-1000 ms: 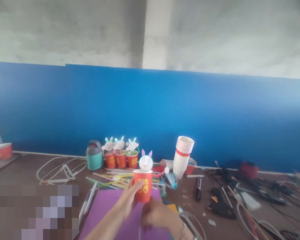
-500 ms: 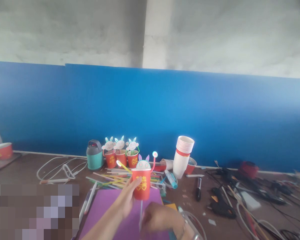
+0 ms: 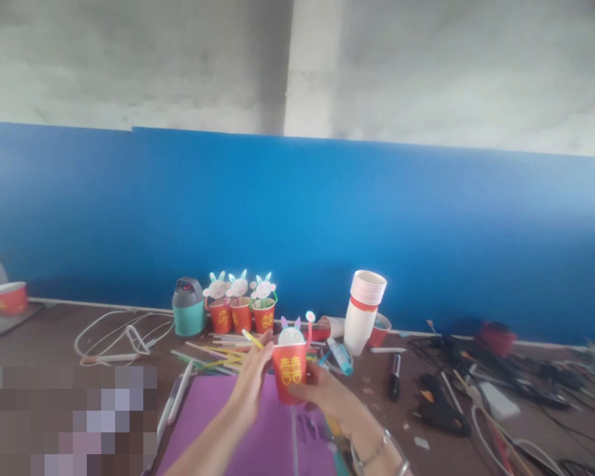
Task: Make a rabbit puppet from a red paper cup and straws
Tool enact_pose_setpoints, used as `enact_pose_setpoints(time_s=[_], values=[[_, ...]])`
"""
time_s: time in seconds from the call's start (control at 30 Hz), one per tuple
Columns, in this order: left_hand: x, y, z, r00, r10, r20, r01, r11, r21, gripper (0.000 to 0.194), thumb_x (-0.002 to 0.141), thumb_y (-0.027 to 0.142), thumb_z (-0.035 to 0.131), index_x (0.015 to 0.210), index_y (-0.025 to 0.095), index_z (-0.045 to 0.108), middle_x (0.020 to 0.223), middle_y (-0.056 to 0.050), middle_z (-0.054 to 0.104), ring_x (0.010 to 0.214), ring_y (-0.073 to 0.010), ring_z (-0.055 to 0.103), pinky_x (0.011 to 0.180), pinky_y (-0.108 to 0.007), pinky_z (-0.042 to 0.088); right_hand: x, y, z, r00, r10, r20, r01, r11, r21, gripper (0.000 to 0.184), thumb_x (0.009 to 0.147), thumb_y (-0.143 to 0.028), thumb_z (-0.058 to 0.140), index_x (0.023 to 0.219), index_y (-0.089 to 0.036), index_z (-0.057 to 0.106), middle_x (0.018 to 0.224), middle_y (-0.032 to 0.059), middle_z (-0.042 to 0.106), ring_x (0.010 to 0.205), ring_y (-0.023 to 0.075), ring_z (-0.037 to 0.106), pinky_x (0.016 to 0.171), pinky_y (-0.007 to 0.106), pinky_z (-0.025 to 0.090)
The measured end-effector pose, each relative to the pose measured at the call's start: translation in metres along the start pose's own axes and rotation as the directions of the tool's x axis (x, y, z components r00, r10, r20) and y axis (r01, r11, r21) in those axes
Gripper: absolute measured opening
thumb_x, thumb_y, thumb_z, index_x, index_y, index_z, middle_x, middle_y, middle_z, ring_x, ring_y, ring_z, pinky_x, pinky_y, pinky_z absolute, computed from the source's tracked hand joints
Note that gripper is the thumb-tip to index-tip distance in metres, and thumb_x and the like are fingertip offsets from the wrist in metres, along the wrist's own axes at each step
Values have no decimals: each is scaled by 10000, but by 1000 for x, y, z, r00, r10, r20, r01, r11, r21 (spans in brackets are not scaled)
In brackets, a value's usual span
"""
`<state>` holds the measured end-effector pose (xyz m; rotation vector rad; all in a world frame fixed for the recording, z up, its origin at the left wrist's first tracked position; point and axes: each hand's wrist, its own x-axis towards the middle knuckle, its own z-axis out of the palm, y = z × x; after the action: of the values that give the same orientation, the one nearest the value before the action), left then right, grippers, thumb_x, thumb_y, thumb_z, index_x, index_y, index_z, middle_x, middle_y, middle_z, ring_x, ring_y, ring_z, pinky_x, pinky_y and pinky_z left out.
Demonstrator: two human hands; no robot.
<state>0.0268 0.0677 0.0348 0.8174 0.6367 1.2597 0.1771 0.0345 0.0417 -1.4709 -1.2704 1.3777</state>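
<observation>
Above the purple sheet (image 3: 218,410) I hold a red paper cup (image 3: 291,370) with gold characters. A round white paper face with purple ears (image 3: 291,330) shows over its rim. A pink straw arm (image 3: 309,330) with a round paper end rises at the right, and a yellow straw arm (image 3: 252,340) sticks out at the left. My left hand (image 3: 252,370) is closed at the cup's left side, fingertips by the yellow straw. My right hand (image 3: 324,393) grips the lower right side. A thin pale straw (image 3: 294,439) runs down below the cup.
Three finished-looking cups with paper faces (image 3: 240,314) stand at the back beside a teal container (image 3: 188,311). Loose coloured straws (image 3: 218,354) lie behind the sheet. Stacked paper cups (image 3: 361,314), a glue tube (image 3: 340,357), a marker (image 3: 395,377), a black glue gun (image 3: 439,406) and cables are at right.
My right hand has come up from below the cup to grip its right side. The cup has shifted slightly right and down. My left hand has moved up toward the yellow straw.
</observation>
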Motion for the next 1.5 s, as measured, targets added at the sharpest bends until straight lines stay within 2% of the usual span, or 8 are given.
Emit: enact_pose_setpoints(time_s=[0.27, 0.4, 0.5, 0.67, 0.83, 1.0, 1.27, 1.5], values=[[22, -17, -27, 983, 89, -161, -46, 966, 254, 440, 648, 503, 729, 925, 162, 718, 865, -77, 730, 855, -249, 636, 720, -300, 447, -15, -6, -11, 988, -86, -126, 23, 901, -433, 379, 601, -486, 728, 814, -182, 655, 818, 70, 687, 745, 233, 628, 623, 298, 424], [18, -14, -20, 985, 145, -94, -104, 934, 341, 380, 673, 524, 701, 809, 171, 737, 793, -65, 721, 795, -236, 625, 694, -283, 434, -22, -31, -5, 877, -325, -354, 12, 751, -660, 329, 730, -514, 612, 601, -216, 561, 674, 60, 662, 696, 236, 613, 613, 309, 396], [17, -12, -15, 985, 170, -7, -157, 923, 351, 388, 644, 540, 715, 774, 176, 736, 743, -53, 708, 767, -237, 616, 724, -297, 438, -9, -45, 13, 830, -489, -268, 264, 768, -583, 196, 769, -403, 589, 765, -207, 598, 780, 55, 689, 725, 198, 624, 647, 273, 425], [21, -15, -19, 983, 173, 53, -181, 910, 374, 359, 637, 512, 731, 691, 158, 710, 663, -34, 658, 704, -212, 569, 683, -272, 415, 20, -48, 36, 851, -453, -266, 302, 836, -459, 193, 765, -367, 590, 721, -179, 601, 724, 44, 682, 685, 174, 611, 626, 253, 428], [24, -18, -24, 985, 144, 99, -172, 901, 397, 363, 669, 509, 707, 602, 156, 661, 610, -15, 602, 637, -172, 517, 635, -251, 387, 31, -45, 24, 887, -411, -210, 332, 884, -329, 191, 726, -339, 622, 651, -164, 607, 650, 15, 642, 646, 145, 565, 605, 240, 408], [21, -15, -19, 984, 75, 160, -134, 907, 399, 359, 683, 508, 699, 657, 151, 680, 576, 1, 548, 572, -139, 449, 565, -241, 338, 38, -47, 8, 952, -286, -110, 257, 940, -223, 199, 640, -342, 690, 667, -151, 638, 567, -27, 614, 534, 109, 529, 528, 223, 398], [18, -11, -18, 984, 48, 174, -117, 904, 411, 389, 702, 538, 671, 600, 165, 625, 459, 73, 327, 437, -75, 237, 460, -230, 185, 34, -53, 13, 948, -227, -222, 198, 969, -146, 156, 575, -238, 707, 544, -166, 573, 492, -45, 554, 531, 102, 496, 532, 224, 348], [18, -14, -22, 975, 124, 183, -194, 875, 443, 276, 735, 432, 679, 660, 166, 693, 633, 6, 512, 524, -101, 384, 491, -236, 270, 29, -43, 14, 999, -20, -49, 26, 991, 128, 156, 605, -276, 647, 594, -174, 529, 477, -42, 539, 454, 80, 478, 442, 192, 304]])
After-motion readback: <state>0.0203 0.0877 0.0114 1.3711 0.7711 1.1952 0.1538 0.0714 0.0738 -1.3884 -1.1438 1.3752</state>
